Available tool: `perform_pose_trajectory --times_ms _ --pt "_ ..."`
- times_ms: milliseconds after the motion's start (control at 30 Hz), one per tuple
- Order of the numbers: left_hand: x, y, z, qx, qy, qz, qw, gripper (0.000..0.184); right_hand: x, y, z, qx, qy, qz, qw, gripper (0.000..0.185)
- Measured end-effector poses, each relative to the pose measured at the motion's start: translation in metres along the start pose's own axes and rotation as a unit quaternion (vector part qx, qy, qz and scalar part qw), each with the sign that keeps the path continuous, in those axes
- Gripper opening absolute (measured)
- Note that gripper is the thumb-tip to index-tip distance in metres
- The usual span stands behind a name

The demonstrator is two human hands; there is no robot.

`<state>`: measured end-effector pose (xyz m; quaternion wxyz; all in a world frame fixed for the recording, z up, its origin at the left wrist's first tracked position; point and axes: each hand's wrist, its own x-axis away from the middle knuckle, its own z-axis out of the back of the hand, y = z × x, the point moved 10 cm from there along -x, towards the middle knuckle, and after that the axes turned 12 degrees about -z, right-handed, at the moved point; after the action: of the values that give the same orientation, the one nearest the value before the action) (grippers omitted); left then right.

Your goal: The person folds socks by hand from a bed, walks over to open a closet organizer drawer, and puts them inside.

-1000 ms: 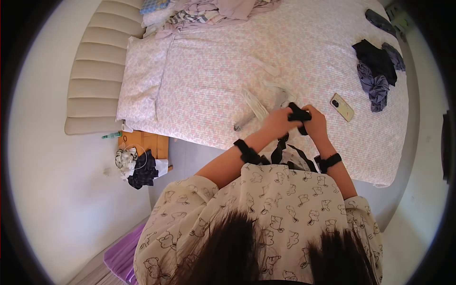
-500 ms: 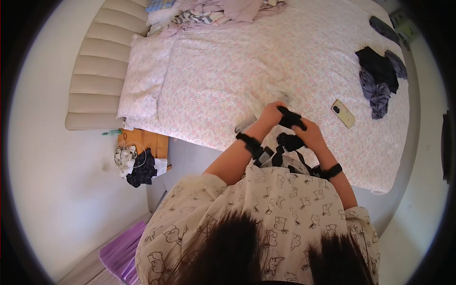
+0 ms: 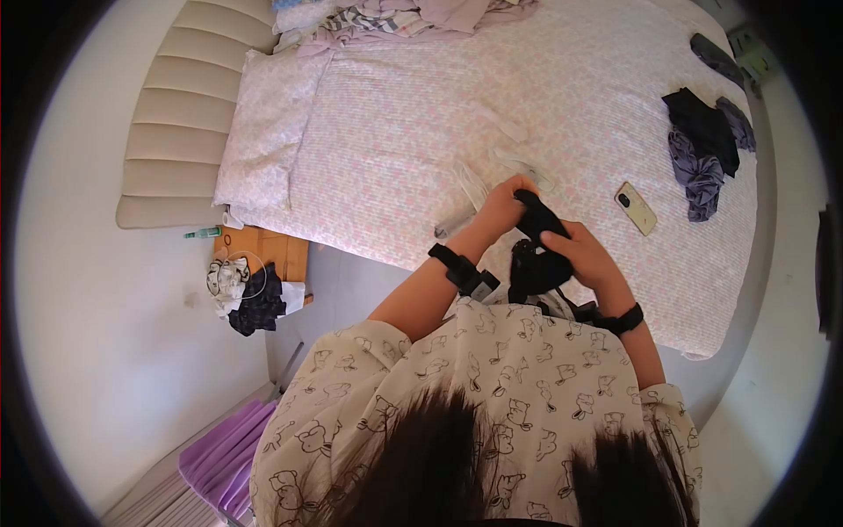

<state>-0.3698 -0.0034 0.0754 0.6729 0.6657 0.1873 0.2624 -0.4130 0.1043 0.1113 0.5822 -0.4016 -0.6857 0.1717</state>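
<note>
A narrow black cloth [image 3: 542,220], sock-like in shape, is stretched between my two hands over the near side of the bed. My left hand [image 3: 504,205] is closed on its upper end. My right hand [image 3: 588,253] pinches the lower end, thumb on top. Just below hangs more black fabric [image 3: 537,269], close to my body; whether it joins the held piece I cannot tell. Thin white sock-like pieces [image 3: 472,186] lie on the bed beside my left hand. A phone [image 3: 635,208] rests on the bed to the right of my hands.
The bed [image 3: 395,132] has a floral cover and a pillow [image 3: 263,132]. Dark clothes [image 3: 700,145] lie near its right edge, and a crumpled blanket [image 3: 439,16] is at the far side. A wooden nightstand [image 3: 294,259] with clothes stands left; purple fabric [image 3: 230,457] is lower left.
The black cloth now runs longer and slants down between my hands. My right hand has shifted slightly lower and right. The black fabric below shows as a larger bunch.
</note>
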Motion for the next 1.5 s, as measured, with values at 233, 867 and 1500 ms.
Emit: perform_pose_trajectory --times_ms 233,867,1500 --pt "0.06 0.062 -0.075 0.476 -0.163 0.194 0.842 0.042 -0.008 -0.009 0.03 -0.023 -0.043 0.039 0.998 0.035" --pt "0.027 0.04 0.076 -0.162 0.127 0.052 0.977 0.029 0.035 0.0 0.141 -0.21 0.263 0.15 0.93 0.031" --pt "0.052 -0.012 0.083 0.361 0.154 0.186 0.901 0.028 0.053 -0.023 0.135 -0.314 0.193 0.175 0.913 0.025"
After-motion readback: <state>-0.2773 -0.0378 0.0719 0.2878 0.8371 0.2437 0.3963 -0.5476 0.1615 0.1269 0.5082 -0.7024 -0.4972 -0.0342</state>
